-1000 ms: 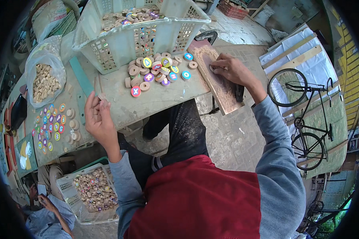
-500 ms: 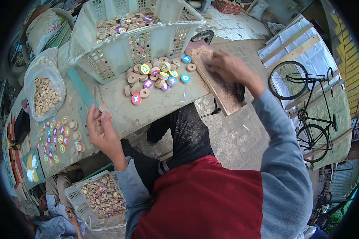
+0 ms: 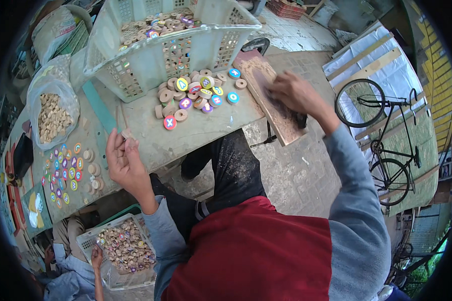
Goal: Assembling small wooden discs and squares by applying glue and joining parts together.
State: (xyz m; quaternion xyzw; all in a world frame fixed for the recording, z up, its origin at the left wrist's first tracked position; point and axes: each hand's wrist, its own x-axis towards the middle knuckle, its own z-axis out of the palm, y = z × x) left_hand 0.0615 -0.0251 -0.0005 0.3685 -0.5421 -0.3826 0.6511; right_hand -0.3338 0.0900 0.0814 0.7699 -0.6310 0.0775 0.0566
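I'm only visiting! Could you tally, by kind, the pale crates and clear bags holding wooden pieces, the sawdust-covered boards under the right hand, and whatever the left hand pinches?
Pale crates: 2
Clear bag: 1
Sawdust-covered board: 1
Small wooden piece in the left hand: 1
Total: 5

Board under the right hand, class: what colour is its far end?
The board's far end is dull pinkish red, seen best in the head view.

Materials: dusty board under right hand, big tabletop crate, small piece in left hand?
Dusty board: probably wood; its pale long edge looks bare and unpainted. Big crate: likely moulded plastic; pale, semi-translucent, latticed walls. Small piece: perhaps bare wood; matt tan, too small to be sure.
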